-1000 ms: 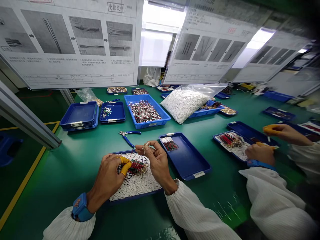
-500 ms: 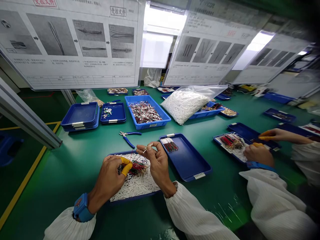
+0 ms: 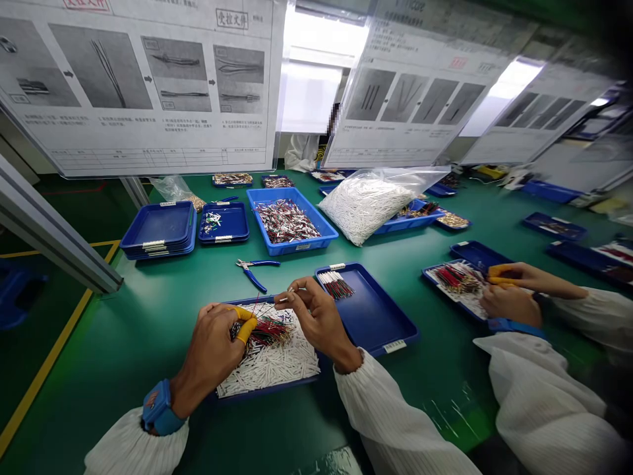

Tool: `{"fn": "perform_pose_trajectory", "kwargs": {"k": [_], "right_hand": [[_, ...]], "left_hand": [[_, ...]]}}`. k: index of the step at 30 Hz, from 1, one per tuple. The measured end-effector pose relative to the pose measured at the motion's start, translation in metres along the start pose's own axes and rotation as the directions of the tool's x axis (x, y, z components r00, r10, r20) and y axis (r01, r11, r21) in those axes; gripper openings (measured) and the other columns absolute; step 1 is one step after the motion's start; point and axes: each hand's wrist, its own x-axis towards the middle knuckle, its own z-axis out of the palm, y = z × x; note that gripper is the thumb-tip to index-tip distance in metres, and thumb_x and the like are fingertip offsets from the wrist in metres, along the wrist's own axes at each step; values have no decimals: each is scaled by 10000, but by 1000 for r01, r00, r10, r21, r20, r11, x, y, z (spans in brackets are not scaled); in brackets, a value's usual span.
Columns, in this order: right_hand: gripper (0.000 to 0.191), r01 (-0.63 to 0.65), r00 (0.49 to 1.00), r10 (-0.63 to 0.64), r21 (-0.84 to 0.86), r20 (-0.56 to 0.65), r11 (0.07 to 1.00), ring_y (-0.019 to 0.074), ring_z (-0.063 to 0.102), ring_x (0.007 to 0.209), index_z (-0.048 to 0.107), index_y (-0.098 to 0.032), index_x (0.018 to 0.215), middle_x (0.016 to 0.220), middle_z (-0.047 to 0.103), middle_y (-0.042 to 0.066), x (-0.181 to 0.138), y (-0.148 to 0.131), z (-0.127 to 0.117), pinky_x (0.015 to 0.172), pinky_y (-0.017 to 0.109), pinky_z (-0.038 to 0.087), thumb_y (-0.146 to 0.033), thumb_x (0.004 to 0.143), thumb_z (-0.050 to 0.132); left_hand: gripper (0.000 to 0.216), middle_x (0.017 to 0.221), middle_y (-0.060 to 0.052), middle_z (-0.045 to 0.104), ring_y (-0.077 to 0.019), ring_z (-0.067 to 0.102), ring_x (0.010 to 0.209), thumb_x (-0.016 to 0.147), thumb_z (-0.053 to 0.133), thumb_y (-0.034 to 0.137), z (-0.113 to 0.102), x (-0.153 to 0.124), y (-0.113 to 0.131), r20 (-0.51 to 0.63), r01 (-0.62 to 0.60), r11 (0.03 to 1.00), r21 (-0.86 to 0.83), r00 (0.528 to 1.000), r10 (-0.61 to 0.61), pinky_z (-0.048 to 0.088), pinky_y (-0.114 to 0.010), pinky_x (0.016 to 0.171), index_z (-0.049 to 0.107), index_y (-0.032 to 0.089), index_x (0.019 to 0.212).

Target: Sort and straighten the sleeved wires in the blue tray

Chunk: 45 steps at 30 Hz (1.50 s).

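The left hand (image 3: 212,346), a yellow cot on its forefinger and a blue band at the wrist, has its grip clenched round a bundle of red and green wires (image 3: 267,330). The bundle's long axis runs left to right, with the free ends fanning out to the right over a shallow blue tray (image 3: 270,389) heaped with short white sleeves (image 3: 277,363). The right hand (image 3: 319,316) hovers just beyond the bundle's free ends, on the far right of that tray. Its thumb and forefinger pinch a single sleeve (image 3: 285,295), a small pale piece that points left towards the other hand. So the pinched piece lies just up and to the far side of the wire tips, close to them but apart. The right hand is the nearer of the two to those tips, while the left hand holds the bundle's opposite end. Whether a thin wire already sits inside the pinched piece is too small to tell. Just right of the hands lies a second blue tray (image 3: 380,323), bare but for a small row of sleeved wires (image 3: 335,285) at its far left corner. Blue-handled pliers (image 3: 254,270) lie on the green bench (image 3: 148,316) beyond the hands. Farther off are a bin of loose wires (image 3: 287,221) and a clear bag of white sleeves (image 3: 366,204). At the right, a co-worker's hands (image 3: 512,297) work over another tray.
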Motion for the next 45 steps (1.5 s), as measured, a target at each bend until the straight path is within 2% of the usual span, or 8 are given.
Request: {"fn": "perform_pose_trajectory", "kwargs": {"k": [4,14,17,19,22,26,31,45], "right_hand": [[177,3,998,0,-45,64,999,246,776,824,527,-234,962,866,764,58,1,-4,-6,713,355,616,-402,1003,562],[99,97,980,-62,-180,189,979,238,767,812,512,-236,963,829,726,49,0,-7,-12,678,335,587,-321,1014,517],[125,45,981,-20,-123,194,991,243,762,807,524,-236,955,823,733,51,0,-8,-8,673,338,577,-349,1007,532],[151,4,987,0,-27,163,1000,243,750,872,552,-231,950,876,746,61,0,-9,-4,744,359,576,-375,995,563],[175,-33,997,20,179,73,983,233,709,1004,607,-227,933,1015,753,70,1,-8,2,901,392,538,-398,960,628],[185,-57,996,76,325,-46,944,213,699,946,655,-224,898,956,759,45,2,-7,7,904,376,519,-399,899,713],[189,-79,992,111,374,-64,924,200,708,861,685,-219,864,830,730,8,2,-5,9,856,353,526,-388,851,769],[232,-142,990,139,327,33,934,204,696,853,700,-205,871,827,750,33,2,-3,8,834,353,532,-427,848,761]], "left_hand": [[139,942,-50,785,-282,693,926,864,596,201,0,0,-2,-9,-45,998,40,999,46,423,-534,973,728,210,905],[132,931,-68,777,-275,693,918,891,579,176,0,-1,-2,-1,-128,980,151,992,130,406,-544,973,701,205,850],[125,945,-65,776,-276,690,949,883,582,172,1,-2,-2,10,-132,982,134,991,132,400,-546,987,698,209,858],[110,942,-64,773,-274,687,942,873,594,183,1,-2,-1,26,-116,987,114,993,114,409,-539,981,699,207,854],[106,883,-58,757,-265,678,877,869,607,208,1,-2,1,61,-76,994,80,996,72,432,-524,952,713,206,865],[125,830,-51,734,-257,662,833,874,601,229,1,-1,3,80,-42,998,43,996,39,451,-506,922,724,210,863],[130,815,-52,726,-256,656,812,858,599,235,2,-1,2,74,-27,999,20,997,25,455,-511,919,718,203,816],[137,836,-48,735,-244,648,809,846,577,210,1,-2,5,61,-39,999,6,997,39,454,-512,922,711,207,816]]}}
